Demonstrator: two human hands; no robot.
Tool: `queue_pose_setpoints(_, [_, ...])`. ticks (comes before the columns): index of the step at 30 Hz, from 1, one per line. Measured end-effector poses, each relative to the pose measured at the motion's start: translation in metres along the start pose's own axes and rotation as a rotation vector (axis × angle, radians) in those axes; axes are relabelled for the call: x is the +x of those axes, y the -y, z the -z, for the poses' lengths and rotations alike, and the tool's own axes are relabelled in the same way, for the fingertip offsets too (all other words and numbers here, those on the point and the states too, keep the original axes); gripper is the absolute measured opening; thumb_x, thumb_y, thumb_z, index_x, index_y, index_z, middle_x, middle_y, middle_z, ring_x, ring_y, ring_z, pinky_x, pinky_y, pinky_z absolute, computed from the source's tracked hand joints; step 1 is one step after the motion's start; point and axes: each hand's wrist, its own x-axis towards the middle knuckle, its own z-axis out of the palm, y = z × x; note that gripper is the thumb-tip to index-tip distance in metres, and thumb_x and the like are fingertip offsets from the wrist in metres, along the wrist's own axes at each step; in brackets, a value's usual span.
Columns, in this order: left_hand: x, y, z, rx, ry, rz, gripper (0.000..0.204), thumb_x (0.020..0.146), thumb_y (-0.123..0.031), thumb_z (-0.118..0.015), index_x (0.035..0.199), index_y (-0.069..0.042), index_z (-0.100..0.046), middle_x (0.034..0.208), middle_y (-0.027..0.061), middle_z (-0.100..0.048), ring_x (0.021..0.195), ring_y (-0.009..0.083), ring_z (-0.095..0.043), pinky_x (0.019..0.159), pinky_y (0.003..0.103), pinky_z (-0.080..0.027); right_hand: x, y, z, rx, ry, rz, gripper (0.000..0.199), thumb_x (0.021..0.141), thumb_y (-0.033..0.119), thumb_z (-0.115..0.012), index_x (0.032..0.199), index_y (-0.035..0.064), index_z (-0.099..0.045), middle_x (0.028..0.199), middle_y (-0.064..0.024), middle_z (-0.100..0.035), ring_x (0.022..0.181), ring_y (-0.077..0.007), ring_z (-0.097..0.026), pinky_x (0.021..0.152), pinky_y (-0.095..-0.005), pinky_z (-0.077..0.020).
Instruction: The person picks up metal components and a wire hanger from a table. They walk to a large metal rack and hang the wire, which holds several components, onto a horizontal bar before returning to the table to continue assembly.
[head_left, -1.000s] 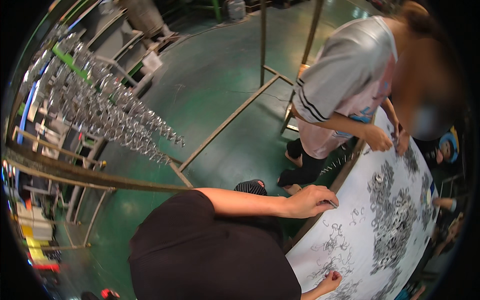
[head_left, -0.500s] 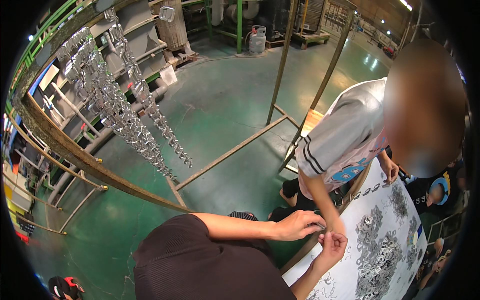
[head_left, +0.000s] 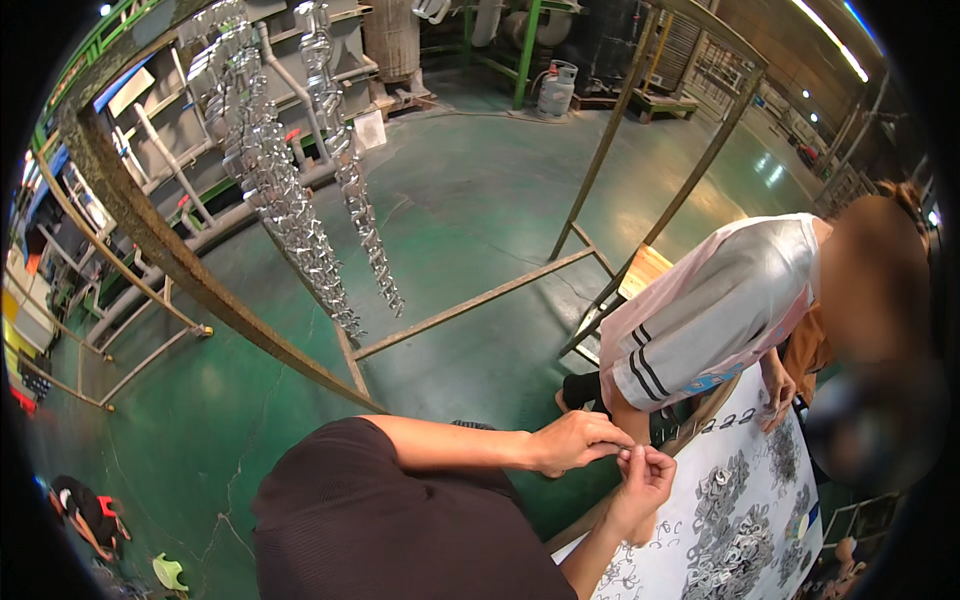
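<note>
both left hand (head_left: pixel 572 442) and right hand (head_left: pixel 645 485) pinch closed on what seems one piece (head_left: pixel 626 451). it lies between their meeting fingertips.

No word or number can be read. Ahead and to the right of the right hand (head_left: pixel 645 485), a co-worker's T-shirt (head_left: pixel 735 300) bears blue print (head_left: pixel 712 384) on its front, broken up by folds. Farther right, at the far edge of the white-topped table (head_left: pixel 686 470), a blue-and-yellow item (head_left: pixel 808 517) is too small for any lettering to show. The gas cylinder (head_left: pixel 556 92), well ahead of the left hand (head_left: pixel 575 443), carries nothing legible.
</note>
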Motion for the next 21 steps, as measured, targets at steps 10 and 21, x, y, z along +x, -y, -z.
queue_pose_setpoints(10, [0.003, 0.002, 0.071, 0.283, -0.284, 0.085, 0.029, 0.076, -0.007, -0.070, 0.104, -0.009, -0.068, 0.087, 0.0065, -0.068, 0.077, 0.0221, -0.064, 0.067, 0.033, -0.053, 0.023, -0.004, -0.084, -0.023, 0.274, 0.087, 0.025, 0.088, -0.004, -0.059, 0.113, -0.0058, -0.056, 0.090, -0.0075, -0.060, 0.075, -0.0109, -0.062, 0.068, -0.0228, -0.0533])
queue_pose_setpoints(21, [0.018, -0.008, 0.187, 0.504, -0.576, -0.091, 0.040, 0.077, 0.002, -0.067, 0.115, -0.003, -0.058, 0.111, 0.0119, -0.062, 0.097, 0.0299, -0.059, 0.084, 0.038, -0.048, 0.090, 0.019, -0.217, -0.018, 0.532, 0.199, 0.015, 0.086, -0.006, -0.058, 0.101, -0.0043, -0.062, 0.086, -0.0038, -0.059, 0.070, -0.0085, -0.057, 0.062, -0.0205, -0.0465])
